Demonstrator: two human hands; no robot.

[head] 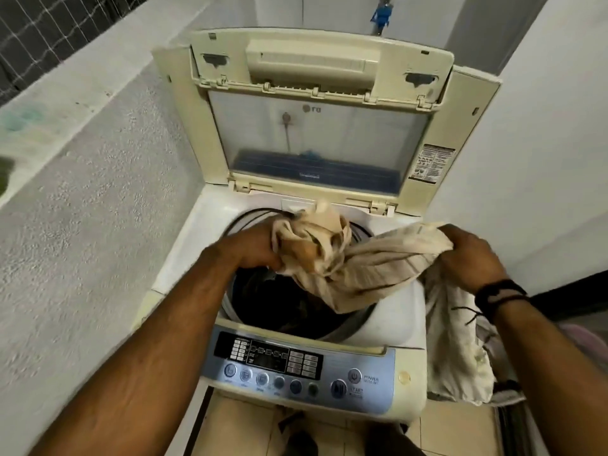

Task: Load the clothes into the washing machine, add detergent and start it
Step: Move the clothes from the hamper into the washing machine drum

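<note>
Washing machine (329, 330), top-loading, cream body, standing between a rough plastered wall (82, 209) on its left and a smooth white wall (543, 143) on its right.

Lid (316, 103): folded up and back, its clear panel upright behind the tub opening.

Drum (279, 304): open, dark inside; dark laundry seems to lie at the bottom, but details cannot be made out.

Left hand (250, 248): over the left half of the drum opening, fingers curled round a bunched end of the cream garment (355, 268).

Cream garment: one pale, creased cloth, bunched in a knot above the drum at the left hand, then stretching rightward across the drum's right rim and over the machine's right edge, with a length hanging down beside the machine's right side.

Right hand (470, 255): just past the machine's right edge, fingers closed on the other end of the same garment. A dark wristband (500, 297) sits on that wrist.

Control panel (299, 370): blue-grey strip along the front edge, below the drum, with a dark display, a row of round buttons, and power and start buttons at its right end.

Floor (444, 436): tan tiles, visible below the panel.

Blue object (381, 14): hanging on the back wall above the lid; kind unclear.
</note>
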